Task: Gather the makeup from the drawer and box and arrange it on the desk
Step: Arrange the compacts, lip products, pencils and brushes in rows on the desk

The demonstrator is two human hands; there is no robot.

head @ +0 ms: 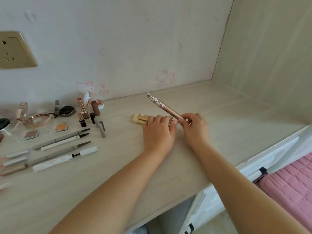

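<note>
My right hand (194, 127) pinches the lower end of a rose-gold makeup brush (166, 108), whose ornate tip points up and to the left above the desk (118, 166). My left hand (158, 130) lies palm down over a small bunch of pale wooden brushes (139, 118), and their cream heads stick out to its left. On the left of the desk lie several eyeliner and brow pens (55, 142) in rows. Behind them stand lipsticks (82, 108), eyeshadow pans (61, 127) and compacts (67, 111).
A wall with pink cartoon stickers (162, 77) and a gold power socket (13, 50) backs the desk. A side panel (270, 56) closes the right end. Below the desk's front edge are white drawers (270, 159) and a pink bedcover (295, 183).
</note>
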